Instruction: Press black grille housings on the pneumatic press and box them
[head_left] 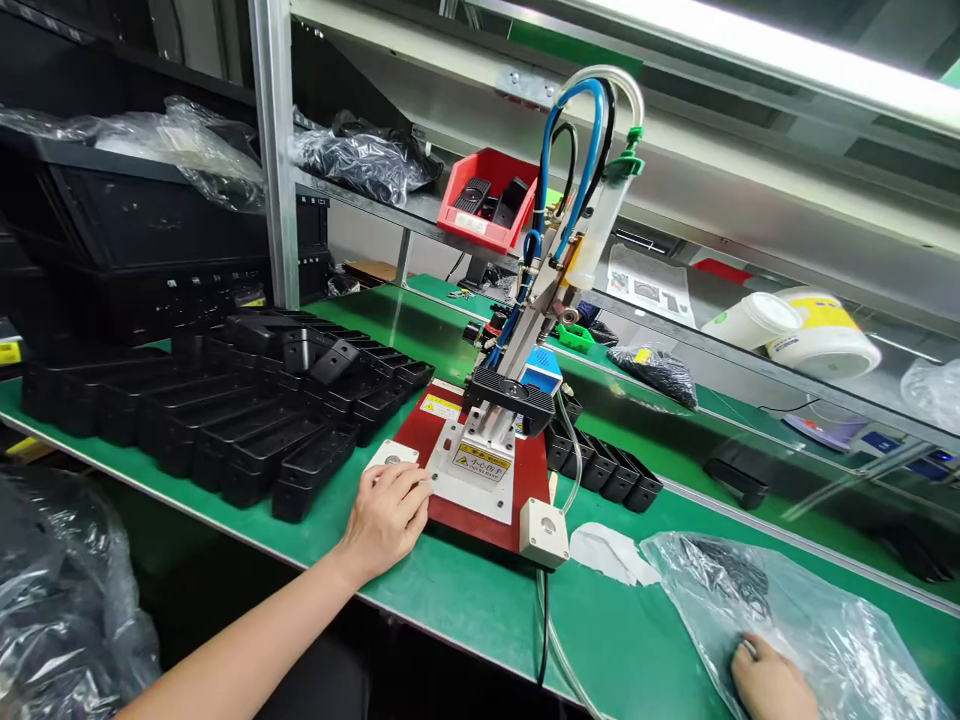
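Left hand [385, 515] lies palm down with fingers loosely bent over the near side of the left button box [392, 453]; nothing grasped. Right hand [772, 680] is at the clear bag [832, 610], fingers curled in; cannot tell whether it pinches film, a piece or nothing. Dark contents [720, 570] show through the plastic. Black slotted part [512, 393] sits at the press [525, 340], just above the yellow warning label [482, 462]. Right button box [544, 533] stands on the near right corner of the red base [531, 480], no hand on it. Main hazard, as I judge it: fingers straying from the left box toward the press while it moves could be pinched. A part lying crooked could be marked or cracked under load. Bag could slip or spill if the right hand drags the film instead of lifting. Cable [545, 620] runs over the front edge of the counter [465, 600]; a knee or sleeve catching it might tug the base askew. Black cases [247, 430] crowd the left side; a wide elbow could knock the row, and the loose case [334, 362] lying tilted on top looks likeliest to tumble.
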